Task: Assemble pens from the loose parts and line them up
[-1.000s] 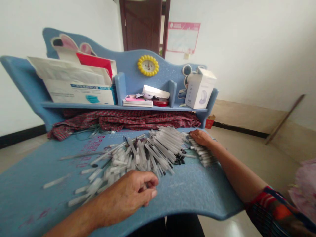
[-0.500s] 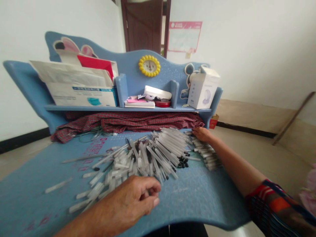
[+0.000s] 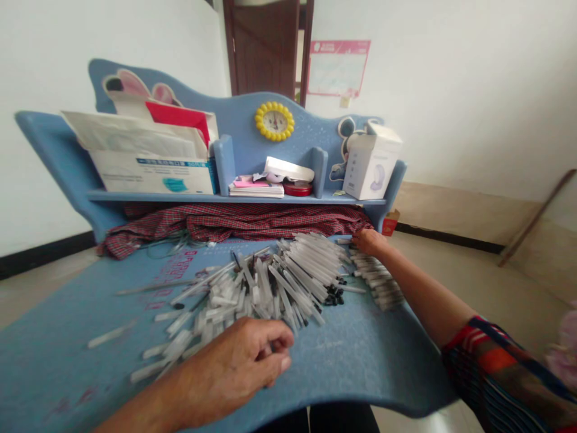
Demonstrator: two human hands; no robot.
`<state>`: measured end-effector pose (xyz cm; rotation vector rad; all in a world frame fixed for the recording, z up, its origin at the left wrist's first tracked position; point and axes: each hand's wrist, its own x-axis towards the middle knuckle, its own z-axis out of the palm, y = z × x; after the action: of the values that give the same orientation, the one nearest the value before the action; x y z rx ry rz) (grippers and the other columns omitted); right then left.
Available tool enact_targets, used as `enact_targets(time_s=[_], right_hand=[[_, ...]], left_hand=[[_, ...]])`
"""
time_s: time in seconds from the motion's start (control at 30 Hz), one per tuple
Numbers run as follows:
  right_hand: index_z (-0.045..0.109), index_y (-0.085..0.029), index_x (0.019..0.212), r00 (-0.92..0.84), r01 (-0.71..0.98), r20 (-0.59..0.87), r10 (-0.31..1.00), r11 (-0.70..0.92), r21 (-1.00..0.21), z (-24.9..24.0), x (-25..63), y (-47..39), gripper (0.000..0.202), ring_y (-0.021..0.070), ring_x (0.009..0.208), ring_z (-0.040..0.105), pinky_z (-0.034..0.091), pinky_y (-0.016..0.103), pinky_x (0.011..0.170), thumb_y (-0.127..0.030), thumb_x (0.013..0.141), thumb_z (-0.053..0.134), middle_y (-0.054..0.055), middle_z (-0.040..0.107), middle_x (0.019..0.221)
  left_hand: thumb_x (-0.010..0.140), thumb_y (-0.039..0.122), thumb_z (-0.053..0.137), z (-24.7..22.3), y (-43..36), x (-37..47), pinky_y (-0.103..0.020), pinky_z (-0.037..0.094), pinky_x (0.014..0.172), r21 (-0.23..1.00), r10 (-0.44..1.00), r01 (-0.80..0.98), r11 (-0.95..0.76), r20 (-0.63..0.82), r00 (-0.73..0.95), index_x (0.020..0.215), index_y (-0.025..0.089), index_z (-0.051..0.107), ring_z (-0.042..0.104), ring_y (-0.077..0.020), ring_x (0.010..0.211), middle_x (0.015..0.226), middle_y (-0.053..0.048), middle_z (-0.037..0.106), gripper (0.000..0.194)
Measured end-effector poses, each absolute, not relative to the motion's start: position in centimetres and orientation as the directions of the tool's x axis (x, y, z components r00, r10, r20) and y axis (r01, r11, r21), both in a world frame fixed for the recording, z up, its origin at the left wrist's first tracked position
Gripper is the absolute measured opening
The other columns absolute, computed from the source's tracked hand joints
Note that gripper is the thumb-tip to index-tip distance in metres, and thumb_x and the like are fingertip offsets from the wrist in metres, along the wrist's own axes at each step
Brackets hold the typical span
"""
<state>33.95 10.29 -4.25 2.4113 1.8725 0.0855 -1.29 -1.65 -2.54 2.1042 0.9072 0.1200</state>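
Tubes (image 3: 377, 282) at right are seemingly being aligned by the right hand (image 3: 370, 242), whose pinch cannot be told, the left hand (image 3: 246, 355) loosely curled, fingers slightly parted, and gentle placing seems needed.

Loose heap of translucent pen pieces (image 3: 259, 288) beside a tidy row
The heap spreads leftward at mixed angles; on its right, long frosted barrels (image 3: 313, 258) lie slanted side by side, small black ends (image 3: 334, 295) clustered near them. Just beyond, a separate row of whitish pens (image 3: 376, 281) lies flat, closely packed.
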Motion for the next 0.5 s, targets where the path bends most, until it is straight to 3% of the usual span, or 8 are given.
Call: enact_targets(time_s=[0.2,0.5], right_hand=[[0.055,-0.017,0.116,0.29,0.949,-0.006,0.957,-0.287,0.133,-4.61,33.32,9.84,0.03,0.0197,0.098,0.058,0.05,0.04,0.082,-0.031,0.09,0.053,0.009,0.057,0.117],[0.054,-0.015,0.118,0.227,0.969,-0.028,0.973,-0.223,0.104,-4.72,33.49,9.93,0.032,0.0203,0.098,0.059,0.05,0.041,0.081,-0.031,0.09,0.054,0.009,0.057,0.117]], left_hand=[[0.083,0.034,0.046,-1.98,-1.87,-1.21,-0.022,0.036,0.056,0.7,0.64,0.575,-0.423,-0.218,0.737,0.089,0.019,0.062,0.06,-0.014,0.066,0.074,0.001,0.064,0.023],[0.082,0.032,0.045,-1.73,-1.97,-1.11,-0.021,0.036,0.055,0.714,0.627,0.56,-0.42,-0.217,0.748,0.086,0.018,0.06,0.058,-0.0135,0.064,0.067,0.002,0.06,0.021]])
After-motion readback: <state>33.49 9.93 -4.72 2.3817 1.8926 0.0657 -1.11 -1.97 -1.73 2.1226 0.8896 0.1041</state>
